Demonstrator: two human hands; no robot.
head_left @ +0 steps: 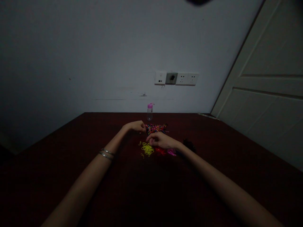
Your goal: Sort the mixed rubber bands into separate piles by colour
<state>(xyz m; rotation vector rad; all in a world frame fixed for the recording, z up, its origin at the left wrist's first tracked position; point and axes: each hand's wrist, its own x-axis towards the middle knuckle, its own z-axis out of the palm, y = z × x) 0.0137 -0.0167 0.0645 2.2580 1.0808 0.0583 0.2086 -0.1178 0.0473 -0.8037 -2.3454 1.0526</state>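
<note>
A mixed heap of small coloured rubber bands [156,128] lies on the dark red table [71,164]. My left hand [136,126], bangles on its wrist, reaches the heap's left edge with its fingers curled together. My right hand [161,140] rests just in front of the heap, fingers pinched near a pile of yellow bands [147,148]. Red bands [160,151] and pink bands [171,152] lie under and beside my right wrist. What either hand pinches is too small to see in the dim light.
A small clear bottle with a pink cap [150,112] stands behind the heap near the wall. A dark clump [189,144] lies right of my right wrist. Wall sockets [176,78] sit above the table; a white door [267,85] is at the right.
</note>
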